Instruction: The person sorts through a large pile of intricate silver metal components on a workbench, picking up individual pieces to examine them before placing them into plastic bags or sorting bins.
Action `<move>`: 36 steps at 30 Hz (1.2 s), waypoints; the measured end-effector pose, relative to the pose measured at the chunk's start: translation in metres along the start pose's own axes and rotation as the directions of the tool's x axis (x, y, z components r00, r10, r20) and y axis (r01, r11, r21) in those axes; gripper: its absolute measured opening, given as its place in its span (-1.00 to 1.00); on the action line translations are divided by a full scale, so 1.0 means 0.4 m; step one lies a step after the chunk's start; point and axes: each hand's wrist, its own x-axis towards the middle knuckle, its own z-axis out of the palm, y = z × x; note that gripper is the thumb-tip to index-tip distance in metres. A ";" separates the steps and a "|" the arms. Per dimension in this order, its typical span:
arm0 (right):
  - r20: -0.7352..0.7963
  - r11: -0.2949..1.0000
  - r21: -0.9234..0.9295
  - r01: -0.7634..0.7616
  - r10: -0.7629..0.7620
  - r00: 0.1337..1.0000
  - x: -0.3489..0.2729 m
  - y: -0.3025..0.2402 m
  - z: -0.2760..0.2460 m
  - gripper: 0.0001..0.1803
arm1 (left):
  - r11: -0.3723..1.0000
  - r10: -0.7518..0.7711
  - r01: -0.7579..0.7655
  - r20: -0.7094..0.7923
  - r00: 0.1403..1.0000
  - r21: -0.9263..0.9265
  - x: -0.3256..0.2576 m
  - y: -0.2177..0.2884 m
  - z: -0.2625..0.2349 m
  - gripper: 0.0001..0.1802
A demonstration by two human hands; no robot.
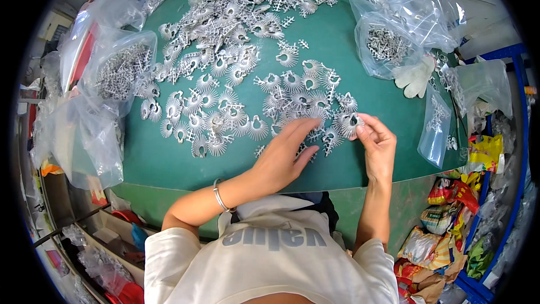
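Bare green tabletop (169,163) near my front edge — passable; silver fan-shaped pieces (225,79) crowd the middle; plastic bags (107,79) wall both sides.

A clear plastic bag (121,67) full of silver metal pieces lies on the left edge of the green surface (337,45), with more clear bags (84,135) heaped below it. At the top right, another clear bag (388,45) holds silver pieces, under empty crumpled ones (416,0). A narrow clear bag (436,126) lies at the right edge. Colourful red and yellow packets (455,202) are piled low on the right.
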 end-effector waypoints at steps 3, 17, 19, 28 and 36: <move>0.099 0.977 0.199 -0.077 0.058 0.993 -0.016 0.000 0.014 -0.76 | 0.918 -0.164 0.160 0.022 0.986 -0.362 0.021 0.008 0.035 -0.55; 0.324 0.856 0.425 -0.294 0.159 0.933 -0.039 -0.002 0.006 -0.81 | 0.340 -0.392 0.526 0.391 0.832 -0.779 0.031 -0.005 0.054 -0.79; 0.300 0.900 0.363 -0.241 0.132 0.945 -0.042 -0.013 0.008 -0.80 | 0.101 -0.412 0.596 0.512 0.754 -0.797 0.027 -0.005 0.057 -0.78; 0.330 0.941 0.281 -0.189 0.090 0.940 -0.042 -0.045 0.033 -0.72 | -0.211 -0.303 0.492 0.534 0.789 -0.845 0.020 0.009 0.059 -0.76; 0.258 0.880 0.385 -0.278 0.186 0.948 -0.046 -0.039 0.033 -0.74 | 0.433 -0.375 0.368 0.207 0.903 -0.822 0.002 0.055 0.068 -0.74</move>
